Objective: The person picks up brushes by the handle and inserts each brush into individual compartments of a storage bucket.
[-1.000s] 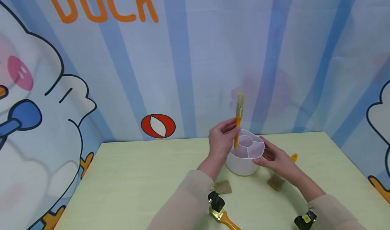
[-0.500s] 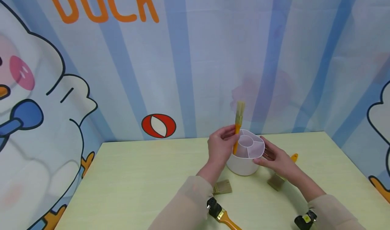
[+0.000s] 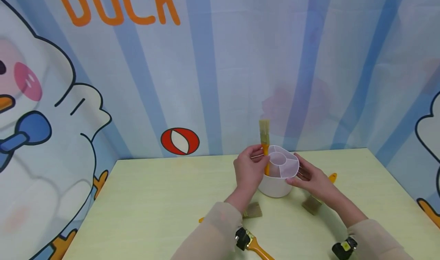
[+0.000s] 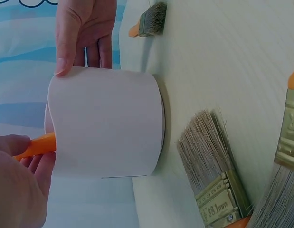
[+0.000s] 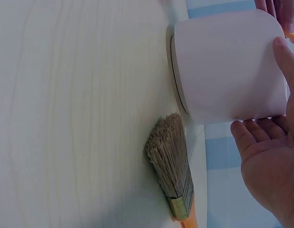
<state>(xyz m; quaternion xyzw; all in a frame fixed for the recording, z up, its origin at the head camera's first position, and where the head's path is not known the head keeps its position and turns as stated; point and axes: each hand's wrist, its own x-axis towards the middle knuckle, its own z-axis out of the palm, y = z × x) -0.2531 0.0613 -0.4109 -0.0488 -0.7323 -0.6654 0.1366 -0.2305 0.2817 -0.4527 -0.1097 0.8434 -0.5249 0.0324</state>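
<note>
Head view, near edge of the pale wooden table (image 3: 144, 199): two flat paintbrushes with orange handles, one large paintbrush (image 3: 256, 245) by the left wrist, a second flat brush (image 3: 252, 211) partly under the left sleeve. A third small brush (image 3: 314, 203) lies right of the holder, behind the right forearm.

Mid-table: white brush holder (image 3: 277, 176), upright, with a divided top. Right hand (image 3: 311, 181) steadies its right wall, fingers relaxed and flat against it, thumb at the rim. Left hand (image 3: 249, 170) pinches the orange-handled brush (image 3: 264, 145), handle down in the left compartment, bristles up, near vertical.

Handling note: judged best to keep the handle upright and inside that compartment wall, right hand bracing the light holder against tipping.

Far: blue striped backdrop (image 3: 309, 61) with duck cartoon.
</note>
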